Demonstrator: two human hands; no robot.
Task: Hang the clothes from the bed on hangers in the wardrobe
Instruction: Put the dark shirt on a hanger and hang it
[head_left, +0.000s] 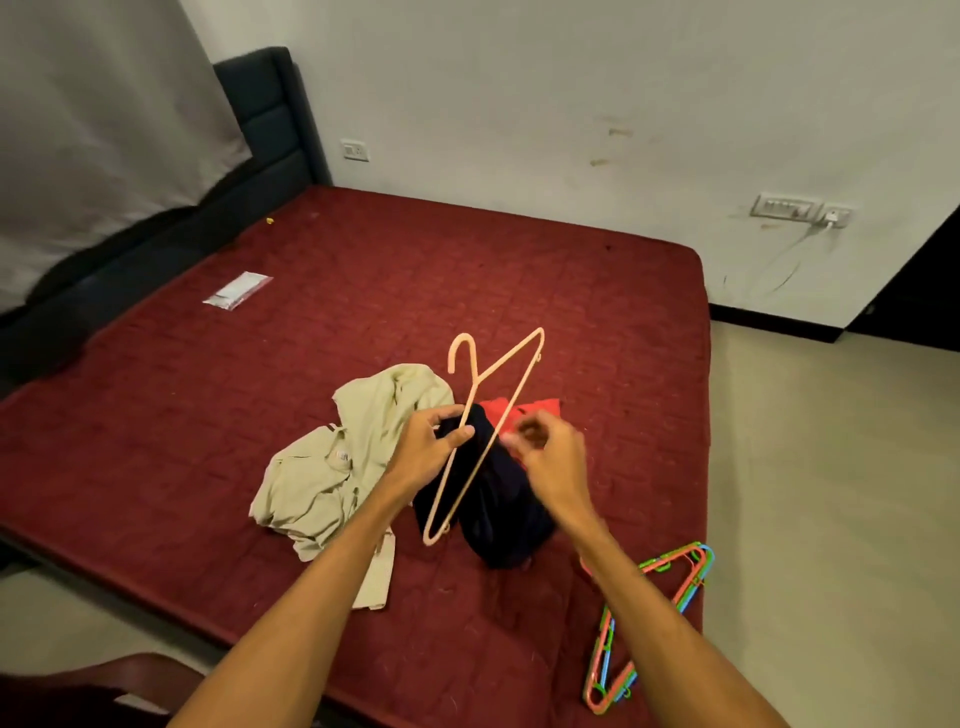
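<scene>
My left hand (434, 447) grips a peach plastic hanger (511, 382) by its sloping arm, holding it tilted above the bed with the hook pointing up. My right hand (550, 457) hovers just right of the hanger's bar, fingers curled and blurred; whether it touches the bar is unclear. Under the hands lie a dark navy garment (498, 514), a crumpled beige shirt (337, 457) to the left and a red garment (540, 408) behind. No wardrobe is in view.
The maroon mattress (260, 374) fills the middle. A stack of coloured hangers (649, 623) lies at its near right corner. A clear plastic packet (236, 291) sits far left. Dark headboard (275, 119) at the back left, tiled floor (831, 467) to the right, a chair edge (104, 680) bottom left.
</scene>
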